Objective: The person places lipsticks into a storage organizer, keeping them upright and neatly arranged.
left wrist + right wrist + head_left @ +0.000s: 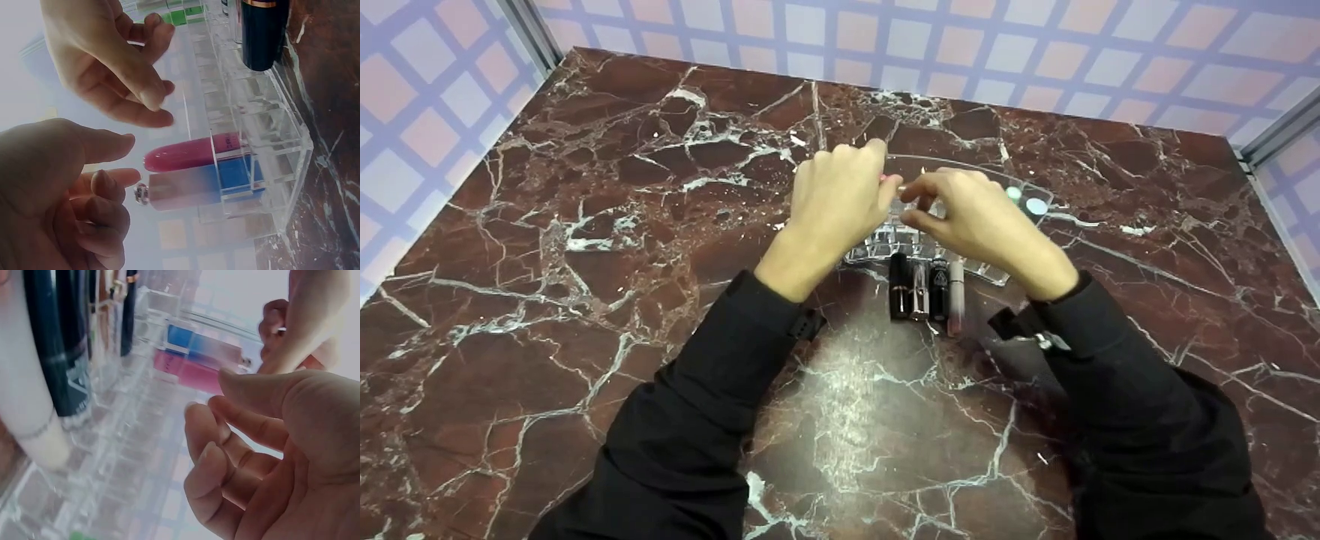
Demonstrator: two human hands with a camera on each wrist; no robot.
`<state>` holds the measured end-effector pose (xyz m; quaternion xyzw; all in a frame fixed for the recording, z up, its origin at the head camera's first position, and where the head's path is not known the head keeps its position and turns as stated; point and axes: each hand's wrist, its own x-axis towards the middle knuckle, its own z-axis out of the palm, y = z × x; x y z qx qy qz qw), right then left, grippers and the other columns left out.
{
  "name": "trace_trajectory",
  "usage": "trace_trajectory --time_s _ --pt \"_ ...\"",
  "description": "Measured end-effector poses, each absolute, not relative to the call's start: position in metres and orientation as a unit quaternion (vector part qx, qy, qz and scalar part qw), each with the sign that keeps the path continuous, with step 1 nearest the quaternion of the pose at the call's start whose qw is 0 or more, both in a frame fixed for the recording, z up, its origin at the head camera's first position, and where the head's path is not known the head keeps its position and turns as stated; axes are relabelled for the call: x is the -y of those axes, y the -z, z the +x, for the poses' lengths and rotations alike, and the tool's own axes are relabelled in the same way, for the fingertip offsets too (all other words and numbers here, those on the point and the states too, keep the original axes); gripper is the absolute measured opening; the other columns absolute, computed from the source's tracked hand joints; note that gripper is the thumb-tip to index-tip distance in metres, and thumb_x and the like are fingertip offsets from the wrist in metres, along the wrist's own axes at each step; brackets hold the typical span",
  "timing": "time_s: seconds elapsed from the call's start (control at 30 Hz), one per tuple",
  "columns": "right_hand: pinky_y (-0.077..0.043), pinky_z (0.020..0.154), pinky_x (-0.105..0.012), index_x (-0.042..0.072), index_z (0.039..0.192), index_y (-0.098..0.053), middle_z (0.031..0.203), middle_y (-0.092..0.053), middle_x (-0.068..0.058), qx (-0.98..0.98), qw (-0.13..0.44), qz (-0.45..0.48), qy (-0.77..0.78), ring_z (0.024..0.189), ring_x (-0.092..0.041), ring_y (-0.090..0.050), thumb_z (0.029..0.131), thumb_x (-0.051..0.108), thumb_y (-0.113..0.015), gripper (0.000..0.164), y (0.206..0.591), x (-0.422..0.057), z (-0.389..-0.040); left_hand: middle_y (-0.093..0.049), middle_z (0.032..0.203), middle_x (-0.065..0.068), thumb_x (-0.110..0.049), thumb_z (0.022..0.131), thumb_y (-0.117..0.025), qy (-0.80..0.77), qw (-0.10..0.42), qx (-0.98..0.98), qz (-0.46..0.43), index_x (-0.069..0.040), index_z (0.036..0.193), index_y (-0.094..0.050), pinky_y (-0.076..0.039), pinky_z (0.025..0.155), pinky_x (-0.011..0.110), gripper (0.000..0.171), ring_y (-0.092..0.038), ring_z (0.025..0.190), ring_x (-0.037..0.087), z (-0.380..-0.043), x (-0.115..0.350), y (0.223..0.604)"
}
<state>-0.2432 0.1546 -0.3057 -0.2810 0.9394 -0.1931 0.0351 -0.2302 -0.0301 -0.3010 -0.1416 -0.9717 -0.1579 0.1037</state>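
My left hand (838,191) is over the left end of a clear organizer (877,246), holding nothing. Its thumb and forefinger are apart, the other fingers curled in. Right at those fingertips, in the left wrist view, a pink-to-blue tube (185,188) with a silver knob stands in an organizer slot beside a deep pink tube (185,156). My right hand (979,210) hovers over the organizer's middle, thumb and fingers loosely bent with nothing between them. Both hands hide much of the organizer in the head view.
In front of the organizer lie a black tube (898,281), a clear-capped lipstick (919,289), a black tube with a triangle mark (939,289) and a pale tube (956,292). Two round-topped items (1036,206) stand at its right end. A patterned wall (907,37) rises behind the marbled table (585,360).
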Motion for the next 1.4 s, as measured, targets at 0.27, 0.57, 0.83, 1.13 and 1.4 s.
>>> trace_trajectory --time_s 0.27,0.57,0.83,1.13,1.4 --pt "-0.06 0.084 -0.044 0.002 0.119 -0.071 0.109 -0.075 -0.014 -0.921 0.005 -0.332 0.204 0.092 -0.026 -0.073 0.097 0.018 -0.073 0.026 0.301 -0.184 -0.229 -0.07 0.099 0.009 -0.034 0.106 -0.06 0.153 0.119 0.966 -0.173 -0.006 0.113 -0.069 -0.057 0.068 0.032 0.03 -0.065 0.079 0.023 -0.22 0.024 0.294" --pt "-0.06 0.085 -0.045 0.002 0.117 -0.073 0.113 -0.075 -0.014 -0.902 -0.006 -0.393 0.18 0.095 -0.028 -0.073 0.091 0.006 -0.078 0.027 0.307 -0.214 -0.217 -0.068 0.115 0.01 -0.034 0.106 -0.059 0.16 0.093 0.958 -0.22 -0.007 0.121 -0.068 -0.057 0.082 0.031 0.032 -0.064 0.091 0.021 -0.209 0.013 0.289" --pt "-0.055 0.095 -0.049 0.004 0.125 -0.071 0.125 -0.071 -0.011 -0.871 0.018 -0.467 0.152 0.11 -0.03 -0.069 0.088 0.003 -0.079 0.038 0.314 -0.232 -0.215 -0.071 0.111 0.007 -0.032 0.106 -0.059 0.177 0.022 0.948 -0.265 -0.009 0.12 -0.069 -0.055 0.082 0.028 0.029 -0.066 0.09 0.018 -0.205 0.003 0.296" --pt "-0.051 0.092 -0.047 0.002 0.112 -0.076 0.11 -0.075 -0.01 -0.836 -0.049 -0.527 0.144 0.104 -0.032 -0.063 0.076 -0.009 -0.083 0.038 0.323 -0.235 -0.219 -0.067 0.106 0.005 -0.038 0.104 -0.061 0.121 -0.041 0.947 -0.296 -0.011 0.116 -0.069 -0.053 0.077 0.032 0.03 -0.062 0.087 0.018 -0.194 -0.008 0.297" --pt "-0.05 0.09 -0.046 0.004 0.108 -0.078 0.105 -0.076 -0.008 -0.835 -0.045 -0.529 0.145 0.1 -0.033 -0.062 0.074 -0.016 -0.079 0.04 0.334 -0.233 -0.224 -0.066 0.091 0.004 -0.038 0.102 -0.064 0.096 -0.058 0.949 -0.295 -0.012 0.098 -0.069 -0.054 0.065 0.033 0.027 -0.063 0.077 0.02 -0.184 -0.018 0.302"
